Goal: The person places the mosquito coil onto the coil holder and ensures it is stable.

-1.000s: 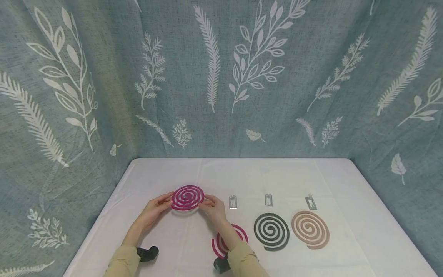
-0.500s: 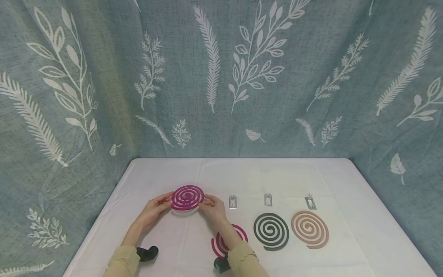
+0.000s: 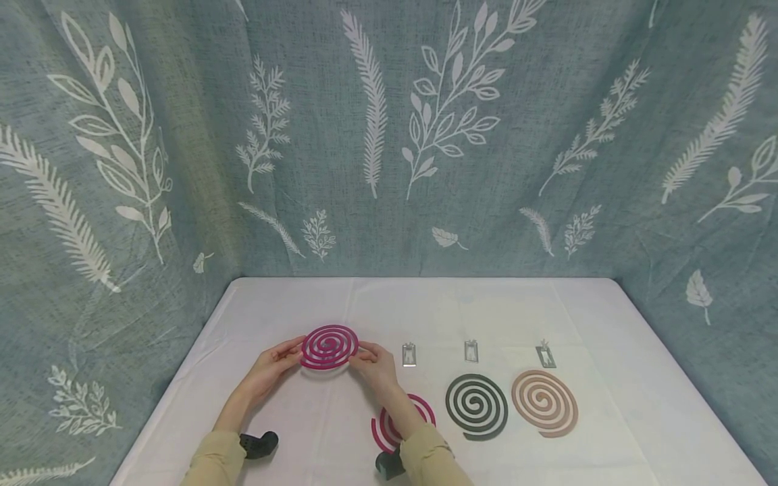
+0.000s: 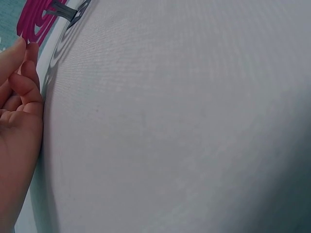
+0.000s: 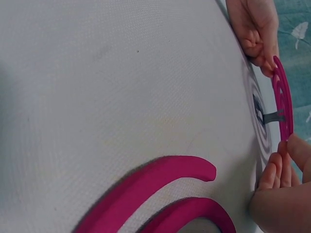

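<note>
A magenta mosquito coil (image 3: 329,346) lies roughly level above the left part of the table. My left hand (image 3: 267,374) pinches its left rim between thumb and fingers. On the opposite rim, the fingers and thumb of my right hand (image 3: 375,370) pinch it too. Beneath the coil's middle, a grey metal coil stand (image 5: 274,117) rises from the tabletop and meets the coil, as both wrist views show. The head view hides most of that stand. A second magenta mosquito coil (image 5: 146,183) lies flat under my right forearm, partly covered by it.
Right of my hands lie a dark green coil (image 3: 477,408) and a brown coil (image 3: 544,403). Behind them sit three small metal stands, a left one (image 3: 409,354), a middle one (image 3: 471,351) and a right one (image 3: 546,354). A patterned curtain (image 3: 389,236) encloses the white table (image 3: 504,304).
</note>
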The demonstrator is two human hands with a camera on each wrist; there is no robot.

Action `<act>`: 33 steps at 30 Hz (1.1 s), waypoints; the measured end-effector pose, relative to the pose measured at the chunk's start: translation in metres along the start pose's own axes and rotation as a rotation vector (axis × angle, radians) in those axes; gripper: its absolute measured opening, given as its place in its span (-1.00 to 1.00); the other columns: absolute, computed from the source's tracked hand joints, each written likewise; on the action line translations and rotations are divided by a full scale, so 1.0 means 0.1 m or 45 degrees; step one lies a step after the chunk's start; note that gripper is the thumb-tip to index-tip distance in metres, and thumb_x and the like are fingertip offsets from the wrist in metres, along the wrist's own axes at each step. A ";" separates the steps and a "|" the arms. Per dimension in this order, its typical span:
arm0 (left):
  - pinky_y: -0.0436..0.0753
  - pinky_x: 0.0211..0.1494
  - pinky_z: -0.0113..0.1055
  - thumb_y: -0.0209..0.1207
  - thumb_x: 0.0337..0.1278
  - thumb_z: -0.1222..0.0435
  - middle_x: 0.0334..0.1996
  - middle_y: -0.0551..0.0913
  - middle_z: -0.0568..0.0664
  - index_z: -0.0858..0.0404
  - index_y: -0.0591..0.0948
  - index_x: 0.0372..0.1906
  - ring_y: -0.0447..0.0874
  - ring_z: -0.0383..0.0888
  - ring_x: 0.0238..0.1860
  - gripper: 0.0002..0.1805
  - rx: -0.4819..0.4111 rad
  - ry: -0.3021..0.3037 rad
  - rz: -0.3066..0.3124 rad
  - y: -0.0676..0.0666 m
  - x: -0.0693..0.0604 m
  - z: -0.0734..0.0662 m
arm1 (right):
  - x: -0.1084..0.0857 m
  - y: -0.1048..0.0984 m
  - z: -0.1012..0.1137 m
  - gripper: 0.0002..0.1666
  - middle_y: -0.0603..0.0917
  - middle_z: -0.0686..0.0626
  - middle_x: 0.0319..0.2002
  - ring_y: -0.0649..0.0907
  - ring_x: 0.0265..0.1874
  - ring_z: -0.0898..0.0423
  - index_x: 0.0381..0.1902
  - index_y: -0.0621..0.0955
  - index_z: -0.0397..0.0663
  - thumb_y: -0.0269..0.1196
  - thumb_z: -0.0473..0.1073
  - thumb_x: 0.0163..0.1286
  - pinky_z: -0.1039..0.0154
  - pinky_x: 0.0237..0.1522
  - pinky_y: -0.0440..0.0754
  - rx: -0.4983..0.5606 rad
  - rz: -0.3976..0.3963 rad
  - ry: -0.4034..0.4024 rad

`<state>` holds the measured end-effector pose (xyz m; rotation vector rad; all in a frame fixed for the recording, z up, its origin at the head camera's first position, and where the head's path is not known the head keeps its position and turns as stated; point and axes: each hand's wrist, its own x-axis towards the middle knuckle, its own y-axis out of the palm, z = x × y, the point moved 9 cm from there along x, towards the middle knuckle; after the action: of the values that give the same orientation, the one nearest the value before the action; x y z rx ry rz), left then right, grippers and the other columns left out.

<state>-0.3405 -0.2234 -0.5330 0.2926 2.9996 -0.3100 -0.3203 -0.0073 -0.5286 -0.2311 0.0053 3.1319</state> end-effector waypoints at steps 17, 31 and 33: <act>0.47 0.01 -0.71 0.10 0.30 0.28 -0.16 0.51 -0.26 0.48 0.23 0.35 0.45 -0.54 -0.14 -0.37 -0.029 -0.007 0.005 0.01 0.00 0.00 | -0.01 0.00 0.01 -0.50 0.70 -0.14 -0.34 0.57 -0.45 0.31 0.10 0.51 -0.32 0.30 -0.31 0.18 0.42 -0.23 0.60 0.002 0.000 -0.002; 0.46 0.02 -0.71 0.10 0.30 0.26 -0.18 0.49 -0.29 0.45 0.22 0.37 0.44 -0.53 -0.13 -0.36 -0.028 -0.025 0.009 -0.01 0.00 0.04 | -0.01 0.01 0.00 -0.50 0.70 -0.09 -0.39 0.54 -0.47 0.32 0.10 0.52 -0.32 0.31 -0.32 0.18 0.42 -0.24 0.60 -0.008 -0.007 -0.008; 0.46 0.02 -0.71 0.10 0.30 0.24 -0.18 0.47 -0.27 0.43 0.22 0.37 0.44 -0.52 -0.13 -0.36 -0.024 -0.031 0.007 -0.01 0.00 0.06 | -0.01 0.01 0.00 -0.50 0.69 -0.07 -0.40 0.54 -0.48 0.33 0.10 0.52 -0.32 0.30 -0.31 0.18 0.41 -0.23 0.61 -0.021 -0.009 -0.013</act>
<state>-0.3402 -0.2252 -0.5383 0.2928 2.9752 -0.2827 -0.3189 -0.0084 -0.5281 -0.2153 -0.0211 3.1274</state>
